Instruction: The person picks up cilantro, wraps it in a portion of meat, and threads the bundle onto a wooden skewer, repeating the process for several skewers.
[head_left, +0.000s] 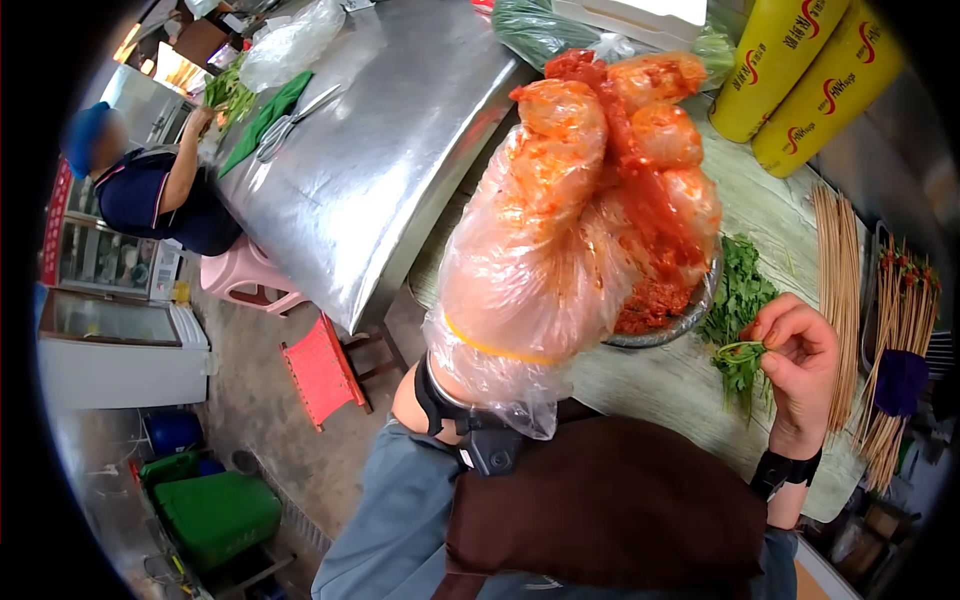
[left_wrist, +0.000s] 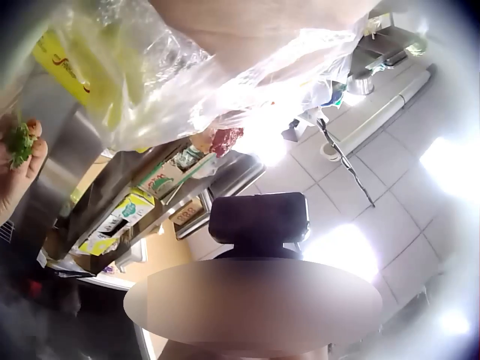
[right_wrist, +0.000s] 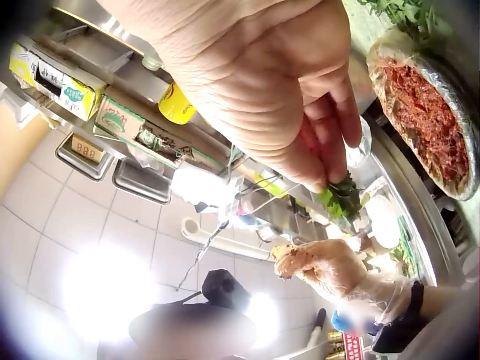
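Note:
My left hand (head_left: 550, 250) wears a loose clear plastic glove held by a yellow band, its fingers smeared with red marinade. Those fingers curl round a strip of red marinated meat (head_left: 642, 165), above a plastic-lined bowl (head_left: 655, 342) of the same red meat. The left wrist view shows a bit of red meat (left_wrist: 225, 141) past the glove's plastic. Bare, my right hand (head_left: 803, 352) pinches a small sprig of cilantro (head_left: 738, 358) between thumb and fingertips; its leaves (right_wrist: 343, 196) poke out below them in the right wrist view. A bunch of cilantro (head_left: 742, 280) lies beside the bowl.
Wooden skewers (head_left: 838, 270) lie right of the cilantro, with loaded skewers (head_left: 905, 310) in a tray beyond. Yellow rolls (head_left: 785, 70) stand at the back. Leftward is a steel table (head_left: 400, 110), with another person (head_left: 165, 195) beside it, plus a red folding stool (head_left: 322, 375).

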